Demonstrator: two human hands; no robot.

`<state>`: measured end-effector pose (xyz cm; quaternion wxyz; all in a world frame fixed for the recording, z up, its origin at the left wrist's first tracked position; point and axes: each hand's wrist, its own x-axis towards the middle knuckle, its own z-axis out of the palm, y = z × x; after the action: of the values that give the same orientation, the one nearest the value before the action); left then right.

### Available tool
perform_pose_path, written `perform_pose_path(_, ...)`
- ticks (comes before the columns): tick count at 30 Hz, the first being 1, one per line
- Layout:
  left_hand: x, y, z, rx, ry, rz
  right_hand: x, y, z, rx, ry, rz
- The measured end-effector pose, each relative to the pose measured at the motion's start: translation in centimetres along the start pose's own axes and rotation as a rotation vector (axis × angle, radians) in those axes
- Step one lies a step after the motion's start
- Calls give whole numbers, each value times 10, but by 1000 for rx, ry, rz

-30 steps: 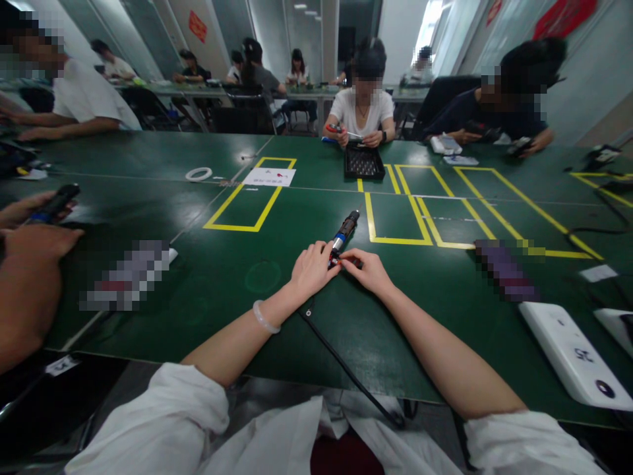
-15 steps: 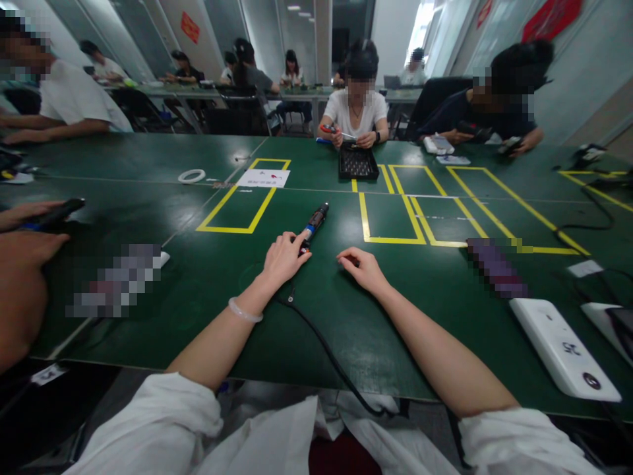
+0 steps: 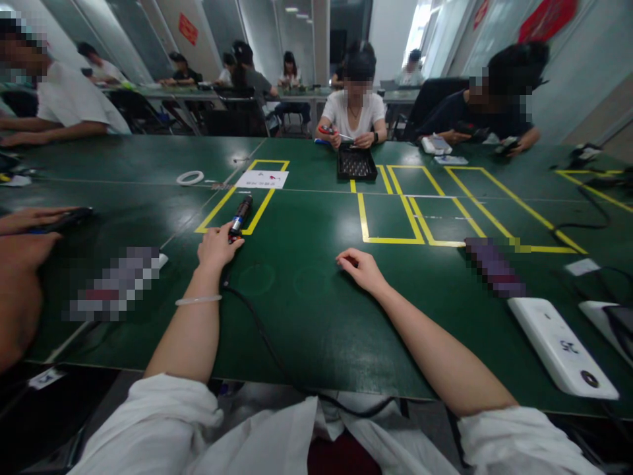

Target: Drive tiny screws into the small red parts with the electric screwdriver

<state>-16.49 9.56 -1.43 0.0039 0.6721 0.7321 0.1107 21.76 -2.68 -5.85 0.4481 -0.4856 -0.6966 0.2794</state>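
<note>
My left hand is closed around the rear part of a corded electric screwdriver, with a pale bracelet on that wrist. The tool is dark with a blue-and-white band; its black nose points away from me, inside the left yellow-taped rectangle. From its rear end a black cord runs down over the table's front edge. My right hand rests on the green table, loosely curled, fingers apart from the thumb. Nothing shows in it, and it touches no tool.
A printed paper lies at the far end of the taped rectangle, near a white tape roll. On the right are a phone and a white power bank. Across sits a person with a black tray. A neighbour's hand is at left.
My left hand has moved left with the electric screwdriver, from the table's middle to the left taped rectangle. The cord has followed. My right hand has stayed in place.
</note>
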Motion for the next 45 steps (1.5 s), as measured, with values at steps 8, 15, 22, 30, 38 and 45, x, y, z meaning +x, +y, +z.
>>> perform_pose_path(8, 0, -18, -5, -5, 99, -87, 0, -1, 0, -19, -6, -1)
perform_pose_path(15, -8, -3, -4, 54, 189, -101, 0, -2, 0, -24, -16, 3)
perform_pose_path(22, -11, -3, -3, 32, 266, -82, -1, -4, 0, 2, -28, 12)
perform_pose_path(30, -37, 73, -3, -387, 89, 416, 0, -8, 1, 150, -72, 81)
perform_pose_path(38, -97, 149, 14, -663, -337, 852, -2, -18, 3, 79, -161, -18)
perform_pose_path(45, -103, 152, 26, -904, -526, 714, -2, -17, 3, 41, -214, -49)
